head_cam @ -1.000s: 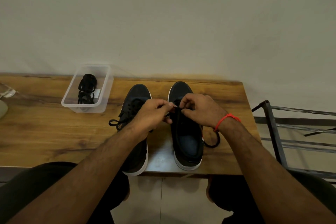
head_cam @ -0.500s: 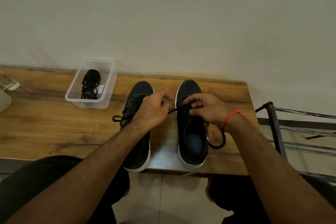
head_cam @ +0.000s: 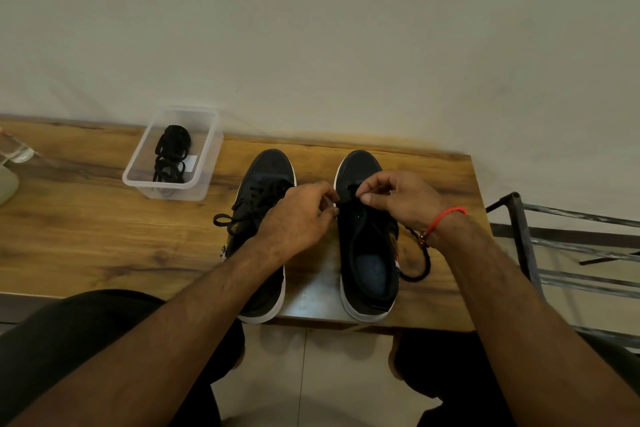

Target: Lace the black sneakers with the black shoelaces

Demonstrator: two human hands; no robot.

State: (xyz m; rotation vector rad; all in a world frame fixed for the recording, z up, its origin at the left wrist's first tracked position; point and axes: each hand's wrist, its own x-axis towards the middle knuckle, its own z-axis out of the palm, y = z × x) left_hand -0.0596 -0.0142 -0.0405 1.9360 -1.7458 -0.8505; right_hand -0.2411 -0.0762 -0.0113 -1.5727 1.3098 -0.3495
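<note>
Two black sneakers sit side by side on the wooden table (head_cam: 104,236), toes toward the wall, heels at the near edge. Left sneaker (head_cam: 266,180) already laced, a lace loop hanging off its left side onto the table. Right sneaker (head_cam: 363,253) mostly unlaced, tongue area open, insole visible.

Both hands meet over the front eyelets of the right sneaker. Left hand (head_cam: 298,218) fingers curled, thumb and forefinger pinching the black shoelace (head_cam: 420,263) at the sneaker's left edge. Right hand (head_cam: 401,201) fingers also curled, thumb and fingertips pinching the lace over the top eyelets. Exact eyelet can't be made out, black on black. The free part of the lace runs out from under the right wrist and loops on the table just right of the sneaker.

Red string bracelet (head_cam: 445,217) on the right wrist.

Clear plastic box (head_cam: 207,149) at the back left of the table, well apart from the sneakers, with a bundle of black laces (head_cam: 171,158) inside. Metal rack (head_cam: 554,246) just right of the table
</note>
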